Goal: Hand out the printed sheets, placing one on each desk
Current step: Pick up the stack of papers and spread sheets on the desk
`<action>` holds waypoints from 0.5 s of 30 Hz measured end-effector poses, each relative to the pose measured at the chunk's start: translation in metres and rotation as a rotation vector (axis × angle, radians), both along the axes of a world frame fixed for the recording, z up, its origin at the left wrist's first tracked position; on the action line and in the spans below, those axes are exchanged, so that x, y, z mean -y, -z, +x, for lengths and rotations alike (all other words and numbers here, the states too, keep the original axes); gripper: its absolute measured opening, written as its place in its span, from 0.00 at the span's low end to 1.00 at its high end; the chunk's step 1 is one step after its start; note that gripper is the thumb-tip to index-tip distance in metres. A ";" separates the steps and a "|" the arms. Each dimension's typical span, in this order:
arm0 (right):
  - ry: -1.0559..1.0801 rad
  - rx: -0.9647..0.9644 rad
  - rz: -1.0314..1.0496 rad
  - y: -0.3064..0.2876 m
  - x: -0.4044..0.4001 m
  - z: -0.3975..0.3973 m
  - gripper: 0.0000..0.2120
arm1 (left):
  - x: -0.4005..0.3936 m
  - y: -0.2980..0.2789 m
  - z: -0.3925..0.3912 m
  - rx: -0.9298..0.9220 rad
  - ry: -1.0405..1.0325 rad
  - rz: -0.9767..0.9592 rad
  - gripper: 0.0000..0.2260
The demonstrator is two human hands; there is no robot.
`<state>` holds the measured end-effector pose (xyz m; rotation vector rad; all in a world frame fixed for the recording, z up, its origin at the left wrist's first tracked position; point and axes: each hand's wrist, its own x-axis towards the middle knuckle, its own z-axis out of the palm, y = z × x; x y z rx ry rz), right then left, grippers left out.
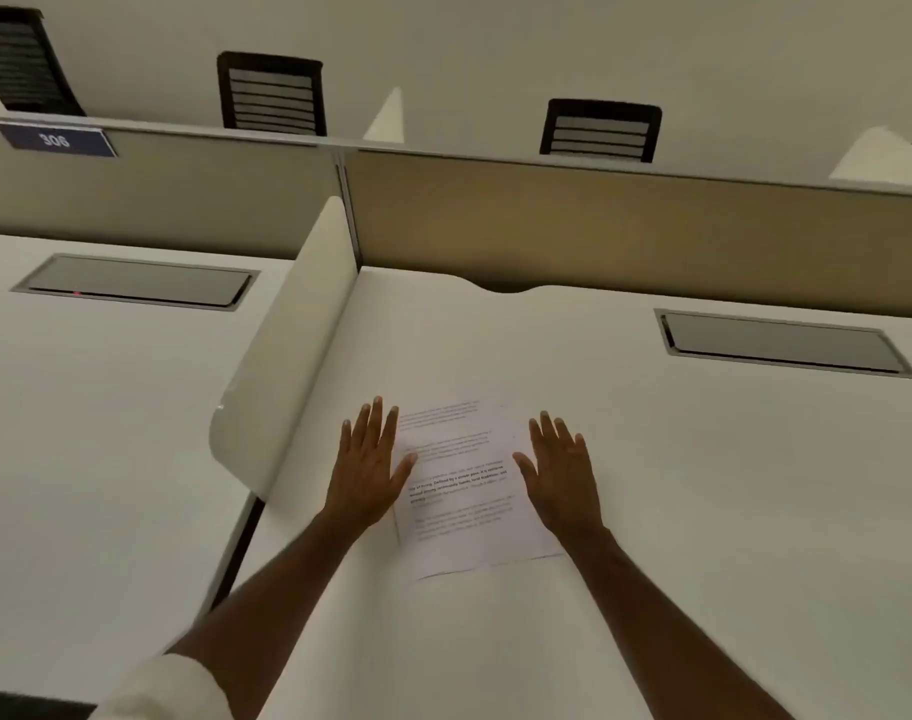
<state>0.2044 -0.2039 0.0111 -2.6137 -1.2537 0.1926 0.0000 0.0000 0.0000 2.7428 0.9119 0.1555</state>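
A printed sheet (467, 491) with several paragraphs of text lies flat on the white desk (703, 485) in front of me. My left hand (368, 467) rests palm down at the sheet's left edge, fingers spread, thumb on the paper. My right hand (560, 470) lies flat over the sheet's right edge, fingers apart. Neither hand holds anything. No other sheets are in view.
A white curved divider (282, 366) separates this desk from the neighbouring desk (95, 433) on the left. Each desk has a grey cable hatch (784, 343) (137, 280). A beige partition (599, 220) with a "306" sign (54, 140) runs behind; black chairs (272, 93) stand beyond it.
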 end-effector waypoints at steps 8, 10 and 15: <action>0.040 -0.051 -0.088 0.039 0.002 -0.006 0.37 | 0.023 0.042 0.004 -0.153 -0.053 -0.032 0.38; 0.042 -0.075 -0.114 0.048 0.003 -0.008 0.37 | 0.026 0.054 0.003 -0.160 -0.046 -0.037 0.39; 0.030 -0.074 -0.115 0.059 0.010 -0.012 0.37 | 0.027 0.062 0.003 -0.145 -0.038 -0.032 0.37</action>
